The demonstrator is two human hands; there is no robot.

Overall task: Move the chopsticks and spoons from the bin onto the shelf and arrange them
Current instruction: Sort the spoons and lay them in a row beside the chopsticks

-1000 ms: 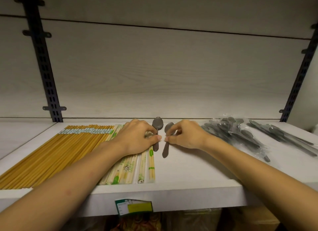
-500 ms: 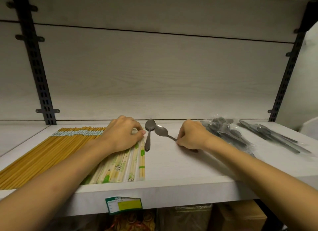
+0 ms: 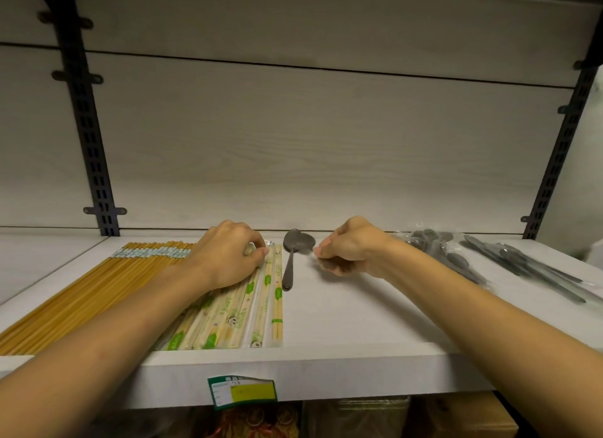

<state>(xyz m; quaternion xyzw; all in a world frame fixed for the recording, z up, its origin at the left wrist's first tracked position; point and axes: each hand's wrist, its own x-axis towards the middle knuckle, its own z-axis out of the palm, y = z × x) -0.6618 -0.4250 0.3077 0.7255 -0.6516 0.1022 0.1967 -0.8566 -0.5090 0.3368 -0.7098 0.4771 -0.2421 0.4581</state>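
Right grip (image 3: 349, 248) beside dull grey spoon (image 3: 291, 256)

— Free room on the shelf (image 3: 326, 365)?
— A bare strip from the front edge back, between the lone spoon (image 3: 289, 258) and the bagged spoons (image 3: 440, 258); the right hand (image 3: 350, 246) sits at its far end. Open height above, up to the back panel (image 3: 310, 150).
— Obstacles?
— Left: loose yellow chopsticks (image 3: 81, 290), then wrapped chopsticks (image 3: 248, 307) under the left hand (image 3: 228, 254). Right: a second spoon bag (image 3: 528, 268). Black uprights (image 3: 88, 127) at both back corners.
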